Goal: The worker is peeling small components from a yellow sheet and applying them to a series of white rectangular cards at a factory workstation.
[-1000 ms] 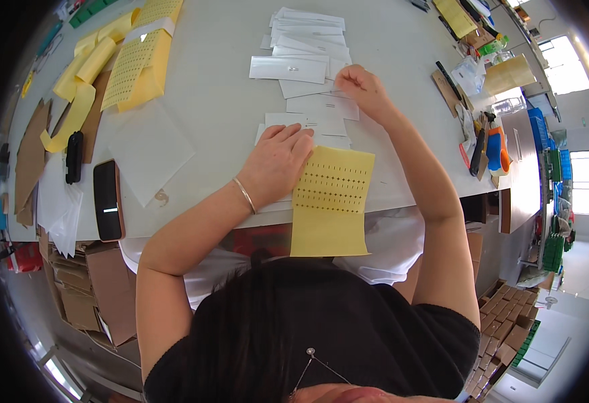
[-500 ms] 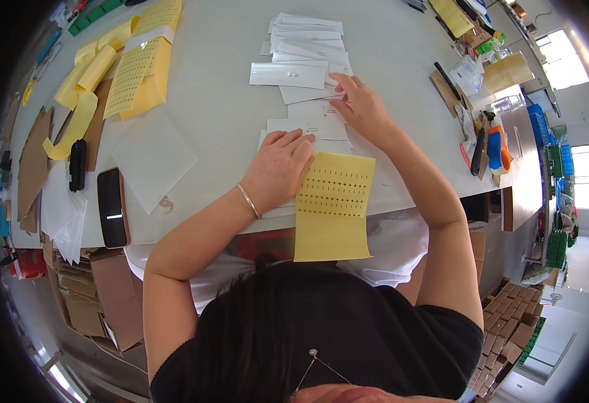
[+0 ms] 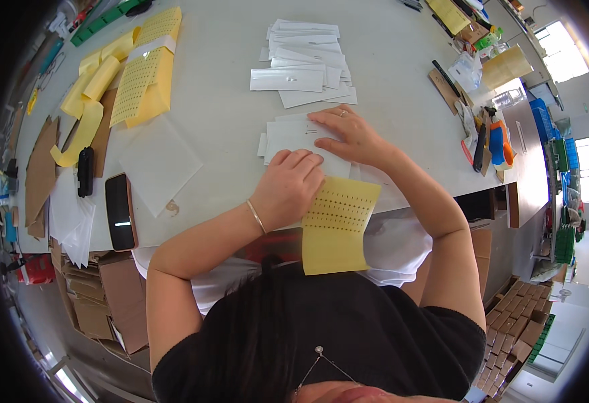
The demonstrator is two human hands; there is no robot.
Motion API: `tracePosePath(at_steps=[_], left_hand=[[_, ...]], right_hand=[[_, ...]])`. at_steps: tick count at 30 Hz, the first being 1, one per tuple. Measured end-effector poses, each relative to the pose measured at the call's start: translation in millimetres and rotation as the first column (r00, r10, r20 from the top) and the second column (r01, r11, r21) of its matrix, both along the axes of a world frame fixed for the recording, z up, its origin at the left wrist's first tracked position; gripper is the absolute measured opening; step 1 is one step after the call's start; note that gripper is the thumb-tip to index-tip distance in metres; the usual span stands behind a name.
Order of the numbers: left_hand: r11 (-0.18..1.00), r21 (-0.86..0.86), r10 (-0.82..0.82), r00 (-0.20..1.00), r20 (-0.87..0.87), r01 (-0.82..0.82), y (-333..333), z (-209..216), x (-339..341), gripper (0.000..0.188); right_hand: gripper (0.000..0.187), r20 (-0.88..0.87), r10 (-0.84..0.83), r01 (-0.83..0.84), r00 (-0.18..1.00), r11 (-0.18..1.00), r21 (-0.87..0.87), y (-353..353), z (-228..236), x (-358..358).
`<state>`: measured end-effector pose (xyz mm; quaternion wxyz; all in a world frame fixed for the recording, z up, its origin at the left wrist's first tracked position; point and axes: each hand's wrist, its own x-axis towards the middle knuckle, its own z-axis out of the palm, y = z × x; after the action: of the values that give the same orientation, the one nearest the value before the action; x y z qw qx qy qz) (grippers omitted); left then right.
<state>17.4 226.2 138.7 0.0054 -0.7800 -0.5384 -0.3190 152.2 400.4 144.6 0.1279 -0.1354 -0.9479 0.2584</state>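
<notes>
My left hand [image 3: 288,188] is closed at the table's near edge, fingers curled around the upper left corner of a yellow label sheet [image 3: 338,211]. Rows of small dark marks cover the sheet's upper part, and its lower part hangs off the edge. My right hand [image 3: 349,138] lies with thumb and fingers apart on an overlapping pile of white cards [image 3: 288,138], fingertips beside a small dark mark on the top card. Farther off, a second overlapping row of white cards [image 3: 308,47] has one card [image 3: 284,79] lying crosswise at its near end.
To the left are a black phone [image 3: 120,211], a black pocket tool [image 3: 85,171], white sheets [image 3: 157,161] and yellow label sheets [image 3: 143,74] with a curled yellow strip [image 3: 93,114]. Orange-and-blue tape [image 3: 501,144] and a black-handled tool [image 3: 480,144] lie on the right.
My right hand has moved nearer and left, from the far card row to the near pile. My left hand and the label sheet have shifted slightly nearer.
</notes>
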Motion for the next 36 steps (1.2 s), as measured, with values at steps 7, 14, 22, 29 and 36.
tracePosePath(at_steps=[7, 14, 22, 29, 36], left_hand=[[0.998, -0.056, -0.019, 0.938, 0.347, 0.041, 6, 8, -17, 0.013], [0.824, -0.561, 0.458, 0.488, 0.743, 0.082, 15, 20, -29, 0.022], [0.805, -0.531, 0.482, 0.23, 0.846, 0.265, 22, 19, -38, 0.027], [0.785, -0.557, 0.529, 0.174, 0.831, 0.273, 32, 16, -48, 0.028], [0.783, -0.553, 0.401, 0.449, 0.798, 0.284, 41, 23, -38, 0.028]], right_hand=[[0.029, 0.177, -0.162, 0.224, 0.971, 0.88, -0.419, 10, 27, -1], [0.02, -0.113, 0.021, -0.034, 0.993, 0.993, -0.11, -12, 57, -5], [0.01, -0.244, 0.17, -0.072, 0.955, 0.928, 0.367, -21, 49, -21], [0.006, -0.22, 0.085, -0.054, 0.972, 0.988, 0.141, -3, 47, -38], [0.009, -0.165, -0.185, 0.196, 0.969, 0.979, 0.057, 55, 10, -89]])
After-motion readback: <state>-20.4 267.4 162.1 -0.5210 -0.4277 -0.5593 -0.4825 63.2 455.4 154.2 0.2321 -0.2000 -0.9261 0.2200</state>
